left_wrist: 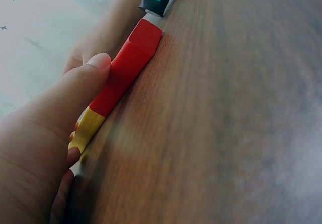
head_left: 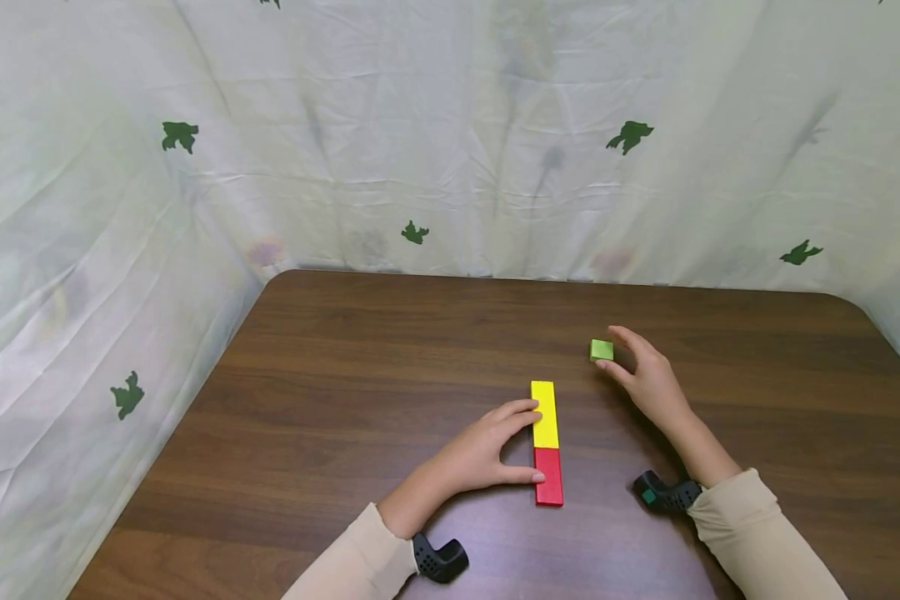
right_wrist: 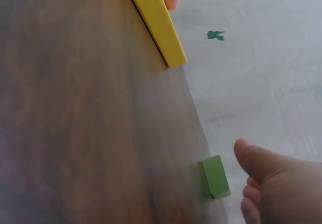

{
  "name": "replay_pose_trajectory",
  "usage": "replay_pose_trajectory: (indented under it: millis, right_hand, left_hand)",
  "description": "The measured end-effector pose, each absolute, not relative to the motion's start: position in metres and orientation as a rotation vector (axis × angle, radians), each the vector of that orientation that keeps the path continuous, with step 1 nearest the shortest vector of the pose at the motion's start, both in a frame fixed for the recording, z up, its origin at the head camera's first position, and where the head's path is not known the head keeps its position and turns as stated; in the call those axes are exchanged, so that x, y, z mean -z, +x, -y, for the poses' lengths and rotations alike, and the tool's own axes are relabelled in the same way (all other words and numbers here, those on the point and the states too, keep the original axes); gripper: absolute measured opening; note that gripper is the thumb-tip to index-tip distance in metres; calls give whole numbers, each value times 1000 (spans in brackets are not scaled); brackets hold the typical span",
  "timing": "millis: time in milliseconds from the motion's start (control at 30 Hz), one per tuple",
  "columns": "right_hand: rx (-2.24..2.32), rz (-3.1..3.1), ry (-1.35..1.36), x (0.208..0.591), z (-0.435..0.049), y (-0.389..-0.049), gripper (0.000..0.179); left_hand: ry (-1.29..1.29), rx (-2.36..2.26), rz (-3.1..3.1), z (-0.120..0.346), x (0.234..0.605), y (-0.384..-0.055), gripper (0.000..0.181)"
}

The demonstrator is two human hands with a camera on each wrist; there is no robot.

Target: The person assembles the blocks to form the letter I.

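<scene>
A yellow block and a red block lie end to end on the table, forming one straight bar. My left hand rests along the bar's left side, fingertips on the yellow block and thumb at the red one. In the left wrist view the thumb lies against the red block, its fingers partly hidden. My right hand is at a small green block, thumb and fingers spread beside it. The right wrist view shows a gap between the thumb and the green block.
The brown wooden table has rounded far corners. A pale curtain with green leaf-like shapes hangs behind it and along the left side. Each wrist carries a black device.
</scene>
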State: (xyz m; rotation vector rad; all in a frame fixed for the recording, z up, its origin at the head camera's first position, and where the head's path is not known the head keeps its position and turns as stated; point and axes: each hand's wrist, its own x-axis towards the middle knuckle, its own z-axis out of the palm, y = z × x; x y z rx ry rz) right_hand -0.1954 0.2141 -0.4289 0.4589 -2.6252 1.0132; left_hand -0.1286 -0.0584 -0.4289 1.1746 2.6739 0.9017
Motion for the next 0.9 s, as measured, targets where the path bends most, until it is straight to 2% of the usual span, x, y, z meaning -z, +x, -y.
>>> replay_pose_trajectory:
  millis: [500, 900]
  right_hand:
    - [-1121, 2811, 376, 429, -219, -203, 53]
    - [-1014, 2852, 413, 428, -218, -205, 47]
  left_hand:
    - [1164, -890, -2664, 58, 428, -129, 71]
    - [1155, -889, -2664, 58, 427, -128, 71]
